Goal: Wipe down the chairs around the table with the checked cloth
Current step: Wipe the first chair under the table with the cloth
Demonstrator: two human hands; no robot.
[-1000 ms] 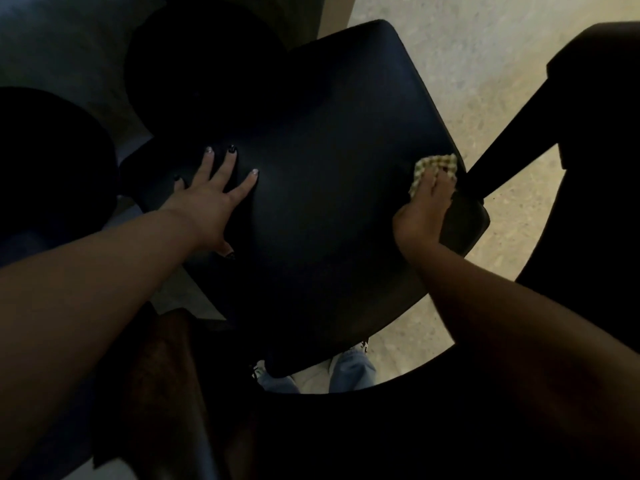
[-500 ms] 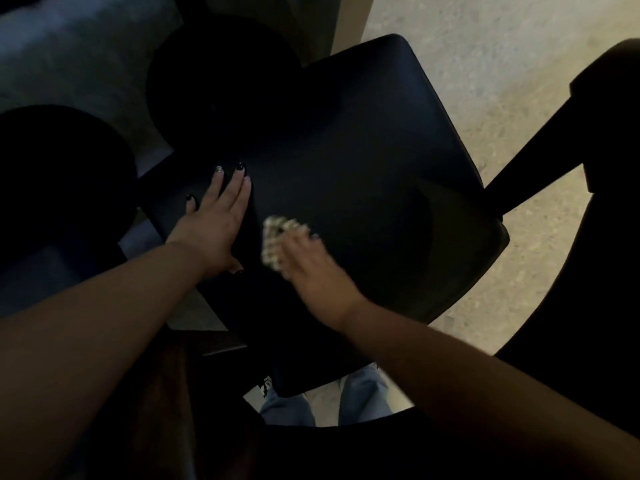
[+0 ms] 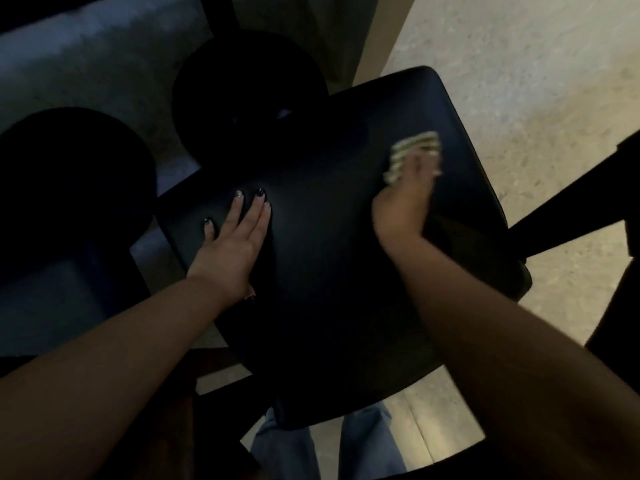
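Right hand (image 3: 403, 199), pressing the checked cloth (image 3: 412, 154) under its fingers, has swept back across the dark chair seat (image 3: 329, 271) from beside the flat, open left hand (image 3: 230, 251) to the far edge, suggesting another wiping pass under way.

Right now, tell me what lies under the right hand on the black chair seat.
The green-checked cloth lies under the right hand, pressed onto the black padded chair seat. Only its far edge shows; the rest is covered by the fingers, blurred with motion.
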